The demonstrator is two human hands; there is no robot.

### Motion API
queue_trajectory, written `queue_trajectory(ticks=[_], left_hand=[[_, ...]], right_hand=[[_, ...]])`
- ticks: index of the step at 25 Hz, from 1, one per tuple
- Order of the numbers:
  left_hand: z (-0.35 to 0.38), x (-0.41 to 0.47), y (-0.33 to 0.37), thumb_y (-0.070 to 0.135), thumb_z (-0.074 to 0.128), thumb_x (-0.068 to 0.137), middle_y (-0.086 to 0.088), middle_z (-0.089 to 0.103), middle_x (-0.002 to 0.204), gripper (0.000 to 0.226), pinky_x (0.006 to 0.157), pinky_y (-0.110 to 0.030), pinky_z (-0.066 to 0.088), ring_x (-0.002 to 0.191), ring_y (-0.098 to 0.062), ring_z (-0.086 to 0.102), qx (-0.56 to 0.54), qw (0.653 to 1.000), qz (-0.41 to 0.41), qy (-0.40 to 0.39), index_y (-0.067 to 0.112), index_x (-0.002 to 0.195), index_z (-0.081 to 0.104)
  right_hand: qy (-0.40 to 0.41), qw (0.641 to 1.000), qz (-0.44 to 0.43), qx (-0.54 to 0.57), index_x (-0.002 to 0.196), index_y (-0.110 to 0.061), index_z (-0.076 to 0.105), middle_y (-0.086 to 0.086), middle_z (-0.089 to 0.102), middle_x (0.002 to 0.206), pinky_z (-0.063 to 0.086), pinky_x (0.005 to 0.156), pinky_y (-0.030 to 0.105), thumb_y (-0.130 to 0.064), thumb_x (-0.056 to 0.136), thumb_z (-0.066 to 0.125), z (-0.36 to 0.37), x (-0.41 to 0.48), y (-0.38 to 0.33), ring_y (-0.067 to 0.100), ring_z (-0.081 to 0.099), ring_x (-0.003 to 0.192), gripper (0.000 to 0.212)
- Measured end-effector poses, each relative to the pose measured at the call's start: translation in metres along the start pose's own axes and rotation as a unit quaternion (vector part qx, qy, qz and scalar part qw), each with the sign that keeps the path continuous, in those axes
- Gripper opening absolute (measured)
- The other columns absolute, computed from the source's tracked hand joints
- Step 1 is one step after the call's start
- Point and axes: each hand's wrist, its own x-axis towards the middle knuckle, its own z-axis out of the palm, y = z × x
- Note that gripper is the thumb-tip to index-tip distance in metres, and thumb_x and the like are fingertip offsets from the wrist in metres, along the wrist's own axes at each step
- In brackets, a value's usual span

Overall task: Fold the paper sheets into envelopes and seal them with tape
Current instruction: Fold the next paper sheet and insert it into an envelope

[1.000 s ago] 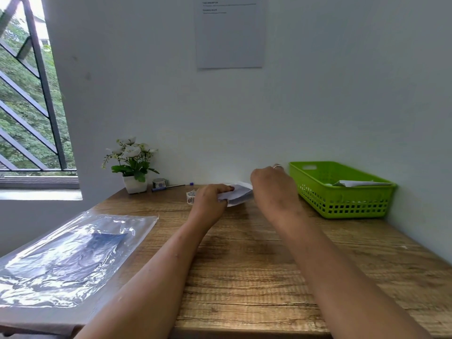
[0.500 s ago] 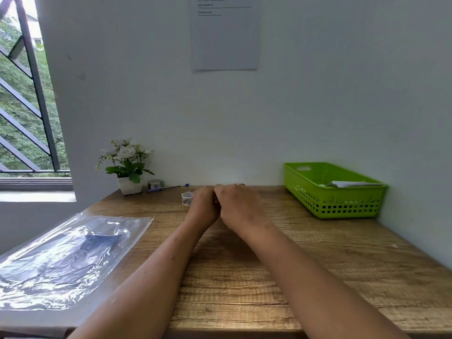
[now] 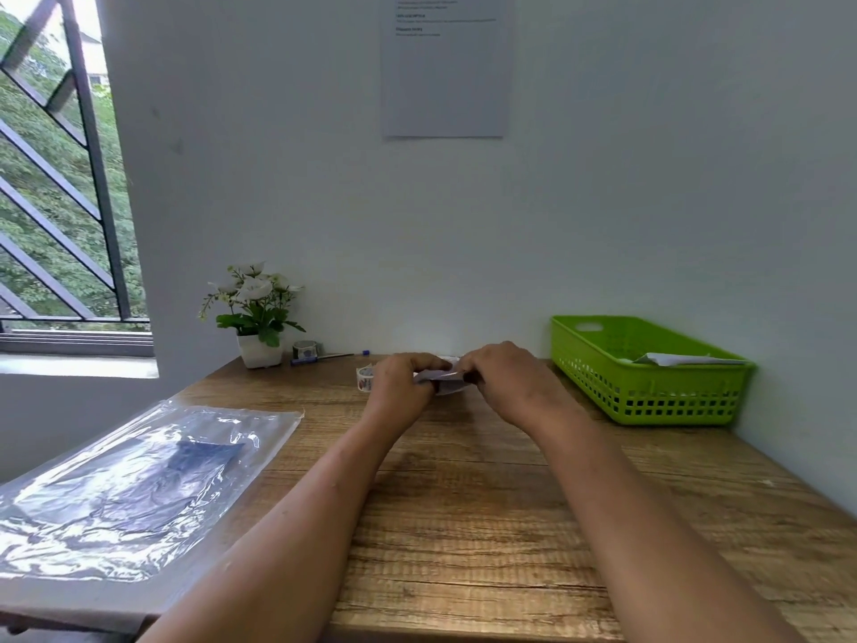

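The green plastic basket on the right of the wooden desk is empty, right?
Not empty. The head view shows white folded paper lying inside the green plastic basket, which does stand on the right of the wooden desk.

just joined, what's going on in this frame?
A person is working a small folded paper at the far side of the wooden desk. The left hand and right hand both pinch it. A tape roll sits just beside the left hand, untouched. The green basket on the right already holds some white paper. Whether this piece is taped yet cannot be seen.
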Motion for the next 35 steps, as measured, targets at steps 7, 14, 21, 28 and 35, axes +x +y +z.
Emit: queue_trajectory(ticks=[7, 14, 21, 28, 35], left_hand=[[0.002, -0.004, 0.007, -0.003, 0.066, 0.074, -0.001, 0.075, 0.095, 0.03, 0.069, 0.006, 0.036, 0.087, -0.002, 0.061, -0.045, 0.998, 0.053, -0.006, 0.013, 0.097, 0.076], [-0.006, -0.003, 0.005, 0.001, 0.067, 0.077, -0.001, 0.073, 0.102, 0.031, 0.067, -0.001, 0.036, 0.092, -0.005, 0.058, -0.027, 0.999, 0.01, -0.02, 0.013, 0.105, 0.073], [-0.001, 0.0, 0.002, 0.005, 0.07, 0.078, -0.002, 0.072, 0.104, 0.031, 0.069, -0.009, 0.042, 0.098, -0.01, 0.061, -0.035, 0.998, -0.001, -0.048, 0.015, 0.107, 0.073], [0.003, -0.002, 0.006, 0.004, 0.07, 0.077, -0.003, 0.072, 0.105, 0.03, 0.078, -0.019, 0.044, 0.095, -0.008, 0.06, -0.048, 0.997, 0.001, -0.054, 0.014, 0.106, 0.073], [0.004, -0.004, 0.008, 0.01, 0.074, 0.075, 0.004, 0.073, 0.098, 0.027, 0.072, -0.009, 0.042, 0.091, -0.004, 0.061, -0.068, 0.996, 0.008, -0.06, 0.019, 0.101, 0.075]], right_hand=[[0.031, 0.993, 0.0, -0.118, 0.121, -0.023, 0.06, 0.006, 0.064, 0.115, 0.046, 0.076, 0.033, -0.019, 0.096, 0.044, 0.029, 0.003, -0.014, 0.028, 0.06, 0.106, 0.03], [0.011, 0.995, 0.043, 0.091, 0.108, -0.034, 0.069, -0.006, 0.069, 0.112, 0.048, 0.078, 0.032, -0.045, 0.089, 0.055, 0.001, -0.006, 0.01, 0.018, 0.062, 0.103, 0.026], [0.028, 0.986, 0.047, 0.156, 0.089, -0.032, 0.073, -0.013, 0.068, 0.091, 0.047, 0.069, 0.029, -0.048, 0.076, 0.07, 0.002, -0.004, 0.016, 0.009, 0.058, 0.081, 0.02], [0.028, 0.988, 0.015, 0.153, 0.08, -0.032, 0.073, -0.015, 0.062, 0.081, 0.047, 0.065, 0.028, -0.047, 0.075, 0.072, 0.002, -0.005, 0.014, 0.008, 0.057, 0.075, 0.016], [0.037, 0.993, -0.011, 0.111, 0.089, -0.031, 0.073, -0.015, 0.057, 0.08, 0.037, 0.062, 0.025, -0.033, 0.085, 0.066, 0.001, -0.004, 0.012, 0.009, 0.054, 0.077, 0.009]])
